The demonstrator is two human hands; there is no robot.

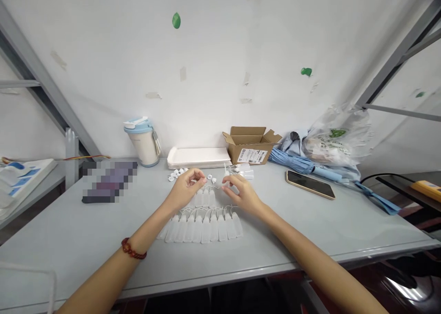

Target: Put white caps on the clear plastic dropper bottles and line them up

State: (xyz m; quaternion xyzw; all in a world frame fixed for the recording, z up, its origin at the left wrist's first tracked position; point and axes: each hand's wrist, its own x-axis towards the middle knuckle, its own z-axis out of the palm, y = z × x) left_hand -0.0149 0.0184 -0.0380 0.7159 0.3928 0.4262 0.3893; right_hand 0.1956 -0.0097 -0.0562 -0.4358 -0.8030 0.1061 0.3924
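Observation:
My left hand (188,186) is closed, thumb and forefinger brought together beside small white caps; whatever is between them is too small to make out. Opposite it, my right hand (243,194) has its fingers curled around a small translucent plastic piece (226,170), which pokes up above the fingertips. On the table below the hands lies a row of several small translucent squeeze bottles (206,229) with thin white cords at their tops. Behind it, a shorter row of similar bottles (204,199) is partly covered by my left hand. Loose white caps (176,174) lie behind that hand.
Clear plastic pieces (246,171) lie behind my right hand. Along the wall stand a tumbler (144,144), white trays (200,157) and an open cardboard box (251,148). A blue umbrella (299,163), plastic bag (336,141) and phone (310,184) are on the right; a blurred-out item (108,183) is left.

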